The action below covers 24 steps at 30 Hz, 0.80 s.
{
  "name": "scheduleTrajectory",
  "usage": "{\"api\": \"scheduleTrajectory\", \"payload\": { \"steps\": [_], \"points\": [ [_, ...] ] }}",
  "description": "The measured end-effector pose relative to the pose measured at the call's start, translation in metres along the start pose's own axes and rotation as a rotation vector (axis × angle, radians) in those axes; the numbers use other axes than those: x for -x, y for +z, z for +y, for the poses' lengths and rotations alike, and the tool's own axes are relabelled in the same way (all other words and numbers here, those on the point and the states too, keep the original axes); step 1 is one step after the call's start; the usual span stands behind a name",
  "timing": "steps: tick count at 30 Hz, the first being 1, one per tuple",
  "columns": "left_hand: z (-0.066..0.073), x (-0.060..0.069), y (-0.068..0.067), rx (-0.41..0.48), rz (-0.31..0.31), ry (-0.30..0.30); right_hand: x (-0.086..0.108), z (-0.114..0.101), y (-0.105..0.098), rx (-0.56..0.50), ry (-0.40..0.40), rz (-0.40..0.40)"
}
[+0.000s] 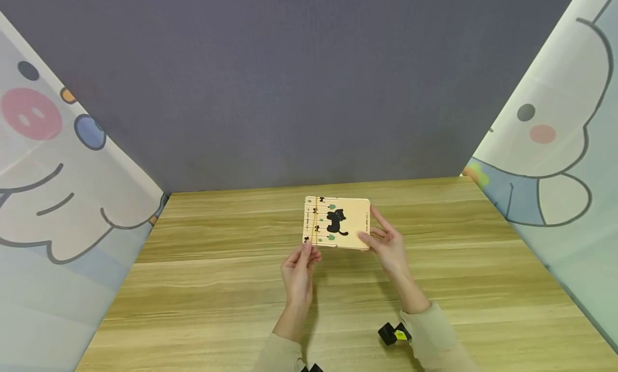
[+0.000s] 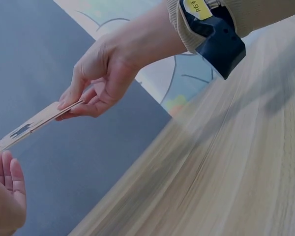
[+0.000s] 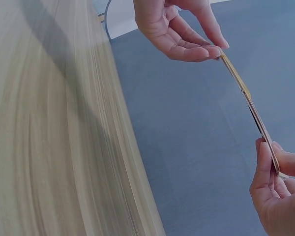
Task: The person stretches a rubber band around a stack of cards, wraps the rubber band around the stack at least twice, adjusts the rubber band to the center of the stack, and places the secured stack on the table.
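Observation:
Held up above the table is a thin, flat cream booklet or card stack (image 1: 354, 224); which of the two I cannot tell. A black cat, green leaves and lines are printed on its face. Near its left end a yellow elastic band (image 1: 316, 221) runs across it. My left hand (image 1: 296, 275) pinches the lower left corner between thumb and fingers. At the opposite end my right hand (image 1: 390, 248) grips the right edge, thumb on the printed face and fingers behind. Seen edge-on in the right wrist view, the stack (image 3: 253, 110) shows thin layers slightly apart.
Below lies a wood-grain table (image 1: 217, 286), with a dark grey panel (image 1: 309, 93) standing along its back edge. Cartoon-printed curtains (image 1: 545, 184) flank both sides. Each wrist wears a black camera mount (image 1: 388, 334).

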<state>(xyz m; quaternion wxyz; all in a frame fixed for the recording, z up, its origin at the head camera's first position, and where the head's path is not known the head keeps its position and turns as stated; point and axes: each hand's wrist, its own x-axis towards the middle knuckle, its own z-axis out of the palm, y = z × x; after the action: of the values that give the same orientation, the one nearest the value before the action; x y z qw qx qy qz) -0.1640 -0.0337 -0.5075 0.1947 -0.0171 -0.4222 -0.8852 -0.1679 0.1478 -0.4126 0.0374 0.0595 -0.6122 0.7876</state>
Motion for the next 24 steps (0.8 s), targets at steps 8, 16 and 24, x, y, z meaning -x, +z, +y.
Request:
{"api": "scheduleTrajectory", "payload": {
  "steps": [8,16,24],
  "points": [
    [-0.018,-0.004,-0.008,-0.057,0.102,-0.089,-0.004,-0.001,0.001,0.018,0.044,0.005],
    [-0.008,0.001,0.0,-0.107,-0.002,-0.089,-0.006,-0.002,0.001,0.012,0.066,-0.026],
    [-0.018,-0.001,-0.006,-0.15,0.007,-0.205,-0.006,-0.005,0.0,0.003,0.086,-0.042]
  ]
}}
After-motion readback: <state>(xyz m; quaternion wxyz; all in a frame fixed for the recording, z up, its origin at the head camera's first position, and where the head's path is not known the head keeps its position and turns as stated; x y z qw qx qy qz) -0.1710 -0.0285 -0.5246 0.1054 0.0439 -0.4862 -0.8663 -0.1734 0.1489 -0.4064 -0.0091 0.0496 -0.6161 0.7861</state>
